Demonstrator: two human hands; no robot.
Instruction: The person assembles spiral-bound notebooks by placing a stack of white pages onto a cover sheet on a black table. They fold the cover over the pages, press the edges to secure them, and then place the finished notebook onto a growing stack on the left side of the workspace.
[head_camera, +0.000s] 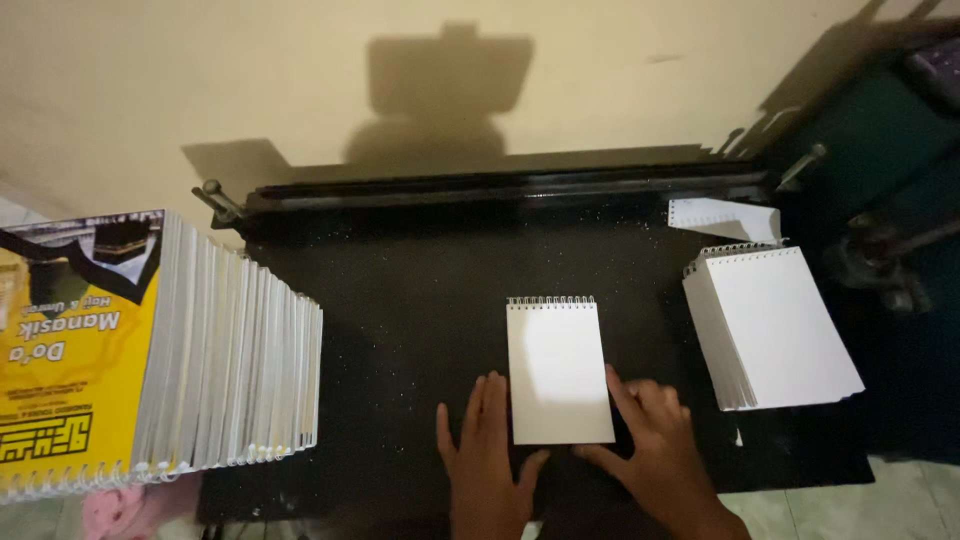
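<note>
Head view: white spiral notepad (558, 370) between flat, spread left hand (487, 455) and right hand (655, 450), thumbs touching.

Two hands are in view, the left hand (483, 455) and the right hand (655, 450). One single white spiral-bound notepad (557, 368) lies just ahead of the fingertips, between both hands. Two stacks of booklets are on the black tabletop (420, 300): one tall leaning stack of yellow-covered booklets (150, 350) far to the left of the left hand, and one smaller stack of white spiral-bound notepads (775, 325) just right of the right hand. One loose white perforated sheet (722, 218) lies beyond that stack.
</note>
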